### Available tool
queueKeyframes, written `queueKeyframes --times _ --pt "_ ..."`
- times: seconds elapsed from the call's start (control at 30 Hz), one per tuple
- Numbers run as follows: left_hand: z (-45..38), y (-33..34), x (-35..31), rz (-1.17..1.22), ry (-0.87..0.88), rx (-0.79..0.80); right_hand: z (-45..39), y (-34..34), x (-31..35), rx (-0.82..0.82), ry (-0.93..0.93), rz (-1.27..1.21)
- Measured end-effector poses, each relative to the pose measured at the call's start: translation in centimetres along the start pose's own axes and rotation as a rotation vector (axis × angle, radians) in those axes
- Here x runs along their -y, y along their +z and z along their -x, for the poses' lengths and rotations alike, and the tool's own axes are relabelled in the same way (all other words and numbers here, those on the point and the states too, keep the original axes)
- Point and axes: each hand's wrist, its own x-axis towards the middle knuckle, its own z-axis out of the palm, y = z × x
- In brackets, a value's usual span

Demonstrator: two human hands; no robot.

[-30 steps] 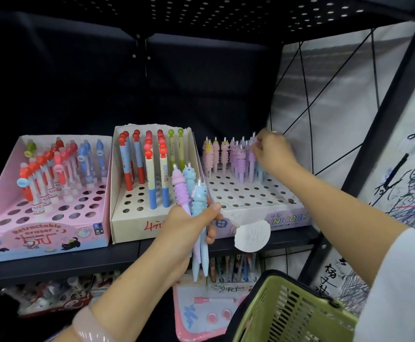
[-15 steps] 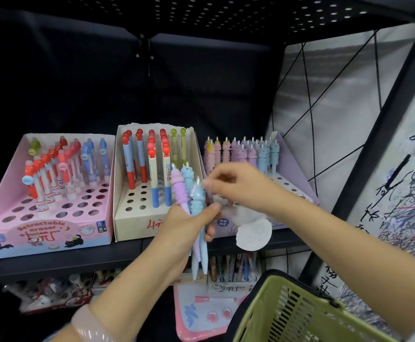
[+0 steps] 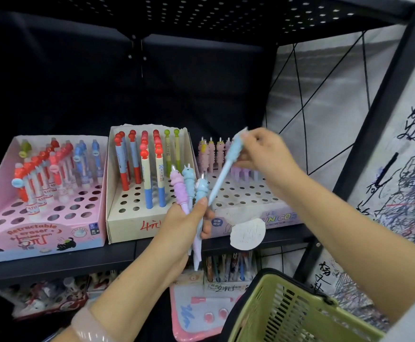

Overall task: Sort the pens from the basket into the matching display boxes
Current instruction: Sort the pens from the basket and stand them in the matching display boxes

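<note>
The shelf (image 3: 53, 265) carries three display boxes side by side, and the unicorn box (image 3: 250, 208) at the right end is the matching one, its front rows of holes free and its back rows filled. The green basket (image 3: 287, 307) hangs low at the right, well below the work. The left hand (image 3: 186, 225) grips a bundle of three unicorn pens (image 3: 189, 186) upright in front of the cream box (image 3: 132, 225). The right hand (image 3: 263, 154) pinches a blue pen (image 3: 226, 166) near its top, fingers curled round it, tip slanting down-left toward the bundle. Judging the step: swing the tip upright first, then lower it straight into a free hole, clear of the standing pens behind and the box wall at the right.
</note>
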Motion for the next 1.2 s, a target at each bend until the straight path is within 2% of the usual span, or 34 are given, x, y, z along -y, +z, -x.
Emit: queueKeyframes --times 0.07,0.13,0.2,0.27,0.47,0.63,0.8,0.93,1.0,1.07,1.17,1.2 --pt "0.0 0.1 0.1 -0.002 -0.004 -0.005 -2.1 -2.0 0.0 -0.242 -0.143 0.25" --pt "0.0 0.2 0.2 -0.024 0.008 -0.006 -3.8 -4.0 -0.7 -0.382 -0.272 0.6" --pt "-0.1 0.2 0.1 -0.04 0.012 -0.003 -5.0 -5.3 -1.7 -0.413 -0.299 0.793" --pt "-0.2 0.2 0.1 -0.036 0.009 -0.001 -5.7 -6.0 -2.9 -0.403 -0.311 0.88" --pt "-0.3 -0.2 0.3 -0.046 0.006 0.011 -6.8 -6.2 -4.1 -0.407 -0.358 0.89" --pt "-0.3 -0.3 0.4 -0.028 -0.002 0.02 -6.9 -6.0 -5.6 -0.323 -0.285 0.893" --pt "-0.2 -0.5 0.4 -0.024 0.011 0.034 -6.8 -6.1 -6.8 -0.123 -0.115 1.104" --pt "-0.2 -0.9 0.4 -0.006 0.011 0.027 -5.0 -5.3 -6.4 -0.216 -0.169 1.098" --pt "-0.4 -0.8 0.5 0.02 0.005 0.015 -3.7 -4.1 -5.0 -0.273 -0.242 0.923" --pt "-0.5 -0.6 0.6 0.036 0.006 0.004 -1.7 -2.4 -3.6 -0.144 -0.2 0.718" --pt "-0.5 -0.4 0.5 0.032 0.03 0.005 2.0 0.5 -2.2 0.269 0.016 0.496" --pt "-0.4 -0.3 0.5 0.019 0.041 0.004 3.0 1.2 -2.0 0.35 0.057 0.42"
